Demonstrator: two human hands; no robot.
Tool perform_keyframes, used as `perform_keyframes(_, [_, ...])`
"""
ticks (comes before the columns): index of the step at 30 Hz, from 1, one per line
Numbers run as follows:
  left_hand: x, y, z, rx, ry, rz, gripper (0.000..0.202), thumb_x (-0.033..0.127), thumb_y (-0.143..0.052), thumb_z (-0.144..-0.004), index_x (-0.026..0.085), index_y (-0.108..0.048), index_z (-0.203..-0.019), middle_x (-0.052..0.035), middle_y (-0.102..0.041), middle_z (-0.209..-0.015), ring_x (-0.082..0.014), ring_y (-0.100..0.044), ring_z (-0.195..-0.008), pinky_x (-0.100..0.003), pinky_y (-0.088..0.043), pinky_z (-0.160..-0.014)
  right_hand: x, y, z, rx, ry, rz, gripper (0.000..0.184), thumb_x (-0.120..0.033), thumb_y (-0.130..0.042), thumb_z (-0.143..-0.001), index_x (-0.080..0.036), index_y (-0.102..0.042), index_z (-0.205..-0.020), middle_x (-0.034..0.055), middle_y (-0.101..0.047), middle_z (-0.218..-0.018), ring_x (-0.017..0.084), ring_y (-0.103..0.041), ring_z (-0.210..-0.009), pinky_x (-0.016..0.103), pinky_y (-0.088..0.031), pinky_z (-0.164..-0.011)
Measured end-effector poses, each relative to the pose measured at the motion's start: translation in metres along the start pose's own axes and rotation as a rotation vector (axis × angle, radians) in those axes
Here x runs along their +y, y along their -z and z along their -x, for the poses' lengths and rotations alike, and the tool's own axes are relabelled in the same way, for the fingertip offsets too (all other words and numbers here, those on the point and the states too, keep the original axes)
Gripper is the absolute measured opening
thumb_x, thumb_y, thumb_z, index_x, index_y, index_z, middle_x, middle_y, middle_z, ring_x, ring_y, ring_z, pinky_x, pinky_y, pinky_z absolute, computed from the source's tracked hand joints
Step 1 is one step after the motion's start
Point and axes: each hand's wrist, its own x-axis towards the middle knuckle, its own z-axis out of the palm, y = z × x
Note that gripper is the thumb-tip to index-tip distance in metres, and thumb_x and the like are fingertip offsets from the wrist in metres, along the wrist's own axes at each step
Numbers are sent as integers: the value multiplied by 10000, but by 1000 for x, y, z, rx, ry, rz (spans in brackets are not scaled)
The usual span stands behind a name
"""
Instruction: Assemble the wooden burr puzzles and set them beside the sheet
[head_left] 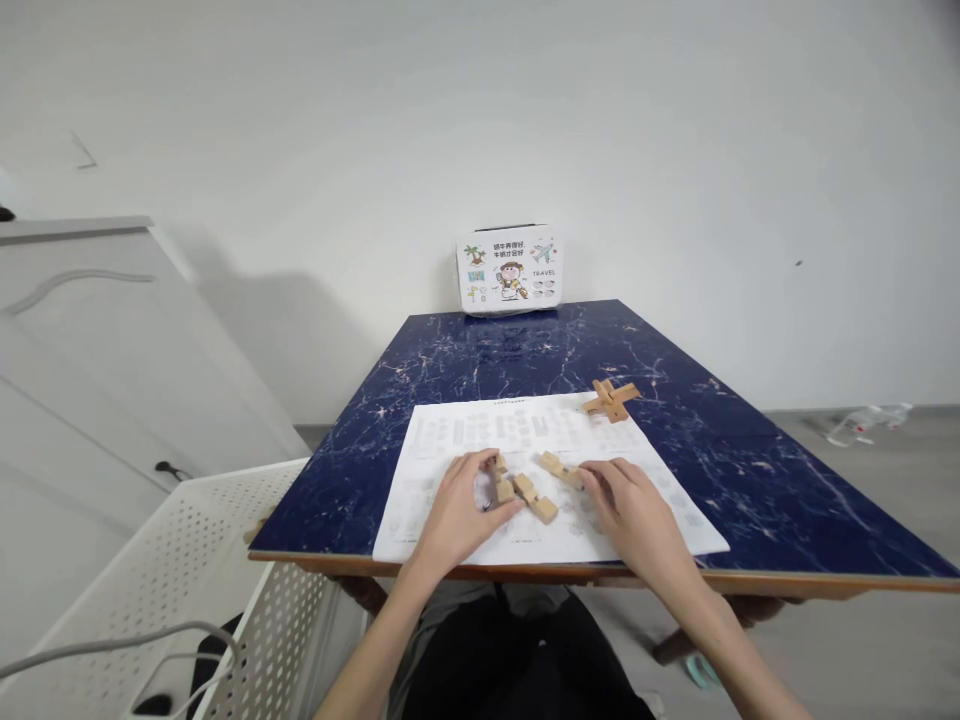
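Note:
My left hand (466, 508) curls around a notched wooden puzzle piece (505, 490), its thumb and fingers at the two ends. Just right of that piece, another notched wooden piece (535, 498) lies slanted on the printed sheet (435, 450). My right hand (628, 502) pinches the right end of a third wooden puzzle piece (560, 468) between thumb and fingers. At the sheet's far right corner sits a cross-shaped wooden assembly (611, 400), apart from both hands. The sheet carries rows of faint grey diagrams, partly covered by my hands.
The blue marbled table (517, 355) has a white cartoon case (510, 268) standing at its back against the wall. A white perforated basket (172, 560) with a grey cable (120, 640) is at the left, by a white cabinet (112, 350). Clear plastic (870, 424) lies on the right floor.

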Motion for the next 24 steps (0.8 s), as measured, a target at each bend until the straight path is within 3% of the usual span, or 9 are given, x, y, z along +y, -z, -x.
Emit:
perform_keyframes(4, [5,2,1,19,-5,6,652,395,-827,-789,282,-556,-1372,-83,-640,-1318,-304,-615,-1182,-477,-505,-1024,-9,13,2,38,-102,-156,373,-497,-444,-1042,-206,-677,-1057,124,-715,-1022,270,-670,-879,385,-515,-749])
perform_keyframes(8, [23,2,-1,57,-166,17,656,348,-838,-789,296,-545,-1373,-68,-625,-1348,-285,-592,-1226,-450,-483,-1061,-30,28,5,-100,-255,-417,382,-549,-506,-1002,-220,-689,-1066,103,-752,-1063,248,-701,-863,346,-545,-709])
perform_keyframes(12, [49,-4,-8,40,-363,-17,591,288,-795,-818,280,-545,-1353,-69,-638,-1335,-292,-569,-1256,-458,-465,-1085,-50,32,4,-249,-228,-597,386,-541,-588,-956,-233,-688,-1167,100,-747,-1155,257,-715,-941,339,-575,-724])
perform_keyframes(15, [62,-11,-14,-14,-427,-54,523,242,-711,-863,289,-543,-1356,-68,-642,-1346,-306,-562,-1257,-489,-449,-1091,-55,30,2,-243,-222,-619,376,-537,-587,-959,-224,-699,-1133,89,-759,-1059,253,-716,-899,348,-576,-759])
perform_keyframes(19, [65,-22,-20,-12,-380,-55,616,255,-731,-840,288,-480,-1402,-74,-587,-1403,-306,-510,-1313,-493,-414,-1126,-45,29,1,-162,-284,-586,409,-565,-575,-956,-209,-699,-1113,86,-762,-983,255,-707,-875,340,-558,-752])
perform_keyframes(24, [56,-45,-31,57,-183,-125,766,527,-818,-754,222,-470,-1365,-149,-536,-1370,-376,-485,-1299,-555,-417,-1080,-23,34,2,-39,-342,-544,482,-603,-544,-960,-181,-662,-1161,111,-754,-950,254,-685,-830,354,-534,-733])
